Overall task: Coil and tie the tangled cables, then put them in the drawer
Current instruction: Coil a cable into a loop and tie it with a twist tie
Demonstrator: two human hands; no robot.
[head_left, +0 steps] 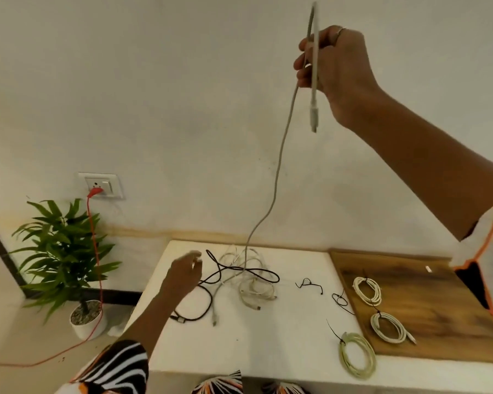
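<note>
White tabletop point(291, 336) fills the space below your hands, with a wooden board point(439, 305) lying under your right forearm and carrying two coiled white cables point(367, 291), each cinched with a tie; a third, greenish coil point(357, 354) sits on the table just off the board's near corner. Beneath your raised right hand point(335, 72) and just beside your left hand point(184, 273) lies the remaining tangle point(239, 277) of white and black leads. Your right hand is clamped round a grey-white cable point(279, 172), folded over so a short loop stands above your fist and the plug end point(313, 120) hangs just below it, while the long run drops into the tangle. Your left hand hovers over the pile with fingers relaxed and apart, holding nothing. This cable looks light and limp, though springy enough to hold that bend; it will likely snag on the black lead point(225, 273) crossing it. Steady the pile with your left hand, draw slowly, and grip the sheath, not the plug. Loose black ties point(308, 284) wait between the hands.
</note>
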